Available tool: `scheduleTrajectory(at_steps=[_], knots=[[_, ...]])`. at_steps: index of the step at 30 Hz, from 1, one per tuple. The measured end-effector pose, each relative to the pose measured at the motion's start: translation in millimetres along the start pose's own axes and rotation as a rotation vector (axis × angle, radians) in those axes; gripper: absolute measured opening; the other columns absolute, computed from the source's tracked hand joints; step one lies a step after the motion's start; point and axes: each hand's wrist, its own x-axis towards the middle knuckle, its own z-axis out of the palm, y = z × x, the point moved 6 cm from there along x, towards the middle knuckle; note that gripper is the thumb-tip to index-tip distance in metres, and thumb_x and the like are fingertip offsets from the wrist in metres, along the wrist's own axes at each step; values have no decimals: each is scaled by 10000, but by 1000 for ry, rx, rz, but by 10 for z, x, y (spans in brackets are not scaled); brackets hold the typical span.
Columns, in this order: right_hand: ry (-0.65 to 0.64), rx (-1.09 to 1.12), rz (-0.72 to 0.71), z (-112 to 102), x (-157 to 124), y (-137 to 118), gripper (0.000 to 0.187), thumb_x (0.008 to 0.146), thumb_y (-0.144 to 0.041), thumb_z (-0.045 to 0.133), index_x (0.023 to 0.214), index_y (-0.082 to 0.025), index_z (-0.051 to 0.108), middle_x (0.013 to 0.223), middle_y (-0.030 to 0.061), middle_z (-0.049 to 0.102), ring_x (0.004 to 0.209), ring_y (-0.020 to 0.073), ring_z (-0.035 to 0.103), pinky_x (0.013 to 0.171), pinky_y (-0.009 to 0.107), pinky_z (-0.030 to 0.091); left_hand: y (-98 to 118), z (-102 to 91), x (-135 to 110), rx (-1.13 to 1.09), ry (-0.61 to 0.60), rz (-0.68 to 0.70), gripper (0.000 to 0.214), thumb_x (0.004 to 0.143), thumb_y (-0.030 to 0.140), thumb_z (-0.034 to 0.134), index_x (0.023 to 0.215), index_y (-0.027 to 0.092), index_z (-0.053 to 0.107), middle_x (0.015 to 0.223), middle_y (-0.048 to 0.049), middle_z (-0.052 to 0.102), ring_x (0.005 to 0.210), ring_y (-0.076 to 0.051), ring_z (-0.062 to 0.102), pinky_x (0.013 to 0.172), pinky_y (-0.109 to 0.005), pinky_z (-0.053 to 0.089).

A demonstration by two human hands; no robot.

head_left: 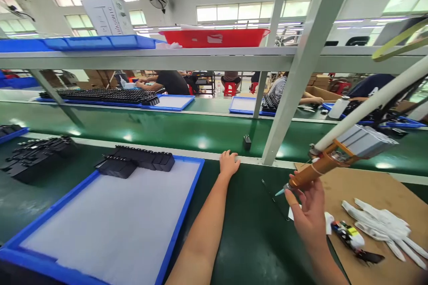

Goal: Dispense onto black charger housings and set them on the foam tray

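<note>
My left hand (230,163) rests on the pale rail at the far edge of the green bench, its fingers lying over the edge and apart, with nothing visible in them. Just beyond it, a black plug adapter (246,142) stands prongs up on the green conveyor belt. My right hand (309,207) is closed around the lower end of a glue dispenser (312,173) with an orange-brown barrel. The dispenser's pale blue needle tip (280,192) points down and left over the bench, and a white arm holds its upper end.
A blue-rimmed tray (117,222) at left carries several black adapters (147,159); more adapters (40,153) lie left of it. White gloves (384,225) and a small tool-like bundle (351,236) lie on cardboard at right. A slanted metal post (294,75) rises between my hands.
</note>
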Motion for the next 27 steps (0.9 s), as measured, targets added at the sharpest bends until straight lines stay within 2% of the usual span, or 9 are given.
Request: scheduleTrajectory(at_steps=[4,6,9,12,14,17,20,23,27], knots=[[13,-6,4,3,-11,-4,795,815,-327,647,1478,-308,210,1329,118,489,1217,260,523,1029,508,415,-14,10,13,-39,-17,-17,390,862,381,545,1223,246,611,1455,-63,450,1377,-245,319,1147,-360,208],[16,-5,6,10,-22,-2,778,826,-338,634,1479,-309,212,1338,118,489,1217,261,523,1034,508,411,-5,4,79,-68,-23,-61,502,830,438,587,1267,192,571,1436,-124,461,1368,-288,334,1133,-391,227],[13,-8,-1,31,-40,13,750,839,-351,614,1475,-301,220,1356,126,490,1209,265,532,1025,503,424,58,-33,289,-142,-13,-142,789,785,540,616,1396,86,406,1369,-240,489,1311,-381,393,1071,-473,293],[19,-31,-6,51,-51,48,727,853,-372,587,1474,-285,219,1331,138,522,1140,264,579,990,499,453,184,-96,555,-262,8,-157,931,765,550,647,1471,99,242,1389,-248,468,1298,-380,418,1035,-445,335],[14,-52,-11,67,-52,73,713,861,-382,569,1474,-281,220,1310,138,542,1102,262,601,976,494,465,246,-143,687,-360,24,-160,950,738,482,709,1476,121,230,1392,-239,471,1299,-375,424,1029,-432,340],[13,-73,-19,85,-49,95,686,872,-389,547,1469,-281,227,1304,133,550,1109,264,599,976,488,468,257,-197,750,-523,48,-195,834,712,331,759,1418,140,359,1307,-218,549,1271,-377,453,1025,-457,338],[13,-76,-16,102,-46,104,665,881,-391,529,1465,-282,232,1307,131,547,1104,261,601,972,489,472,225,-221,664,-718,59,-240,557,770,272,708,1278,156,509,1209,-156,609,1165,-304,544,978,-438,399],[16,-58,-15,112,-47,99,664,882,-386,526,1468,-287,229,1320,124,546,1102,252,605,972,481,478,247,-246,497,-958,30,-274,394,853,312,609,1197,131,545,1094,-112,642,894,-198,633,777,-354,503],[17,-25,-14,110,-50,79,674,878,-377,533,1472,-287,228,1337,120,540,1136,250,590,981,468,477,445,-478,245,-1310,-19,-241,418,854,383,535,1165,106,568,953,-109,679,630,-119,595,497,-203,408]])
